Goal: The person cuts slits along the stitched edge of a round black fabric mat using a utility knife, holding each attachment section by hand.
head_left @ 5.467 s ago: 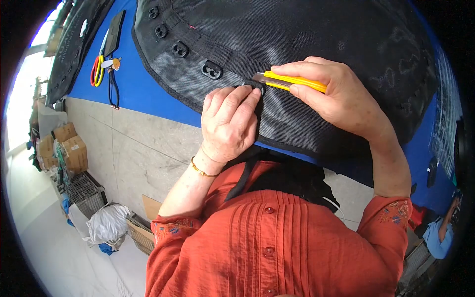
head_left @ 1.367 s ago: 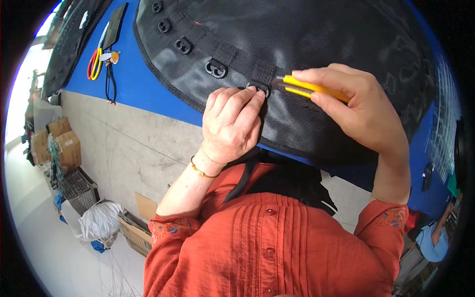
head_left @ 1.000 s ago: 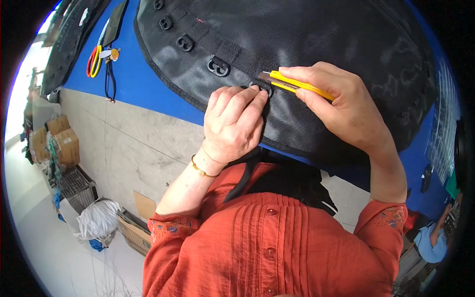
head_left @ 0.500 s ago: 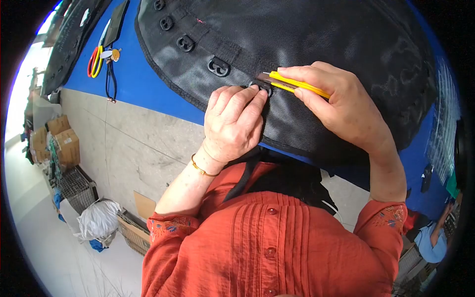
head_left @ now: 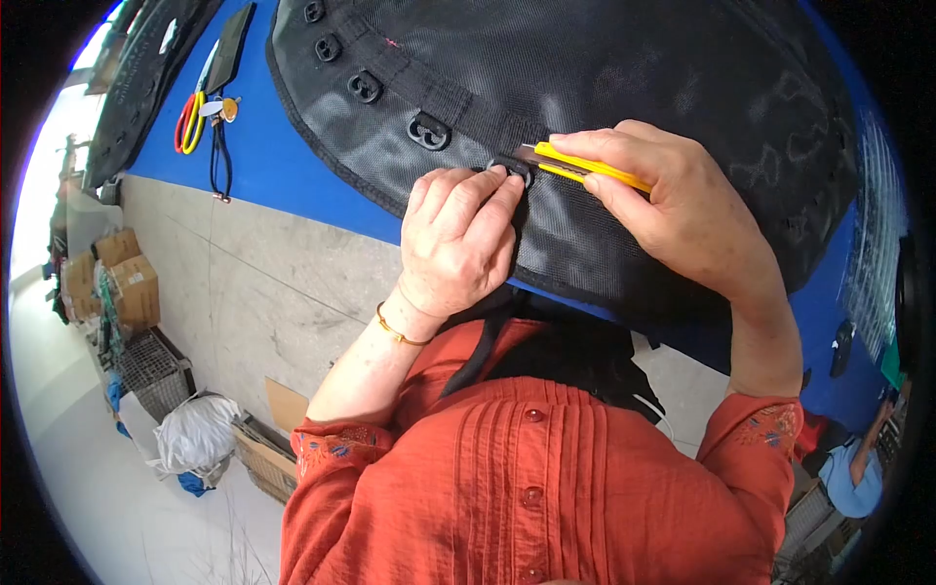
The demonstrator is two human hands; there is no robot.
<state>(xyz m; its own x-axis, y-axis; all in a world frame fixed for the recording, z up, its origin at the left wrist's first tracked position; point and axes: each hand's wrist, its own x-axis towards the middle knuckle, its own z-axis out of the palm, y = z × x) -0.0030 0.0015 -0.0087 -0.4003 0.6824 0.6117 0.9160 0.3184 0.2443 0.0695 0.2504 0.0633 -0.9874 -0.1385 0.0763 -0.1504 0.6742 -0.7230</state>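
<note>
Presently, I find the right hand (head_left: 682, 200) clenching a yellow cutter (head_left: 593, 166); left hand (head_left: 456, 226), grip indeterminate, touches a black buckle (head_left: 522, 168) inside the worktop's (head_left: 273, 185) front edge. Blade (head_left: 531, 155) slippage could cut fingers (head_left: 490, 203).

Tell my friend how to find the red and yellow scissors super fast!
Find the big blue tabletop, then look just left of the huge black mesh sheet lying on it. There, silver-bladed scissors lie beside a dark flat rectangle and a black looped cord. Only the scissors have one red handle and one yellow.
</note>
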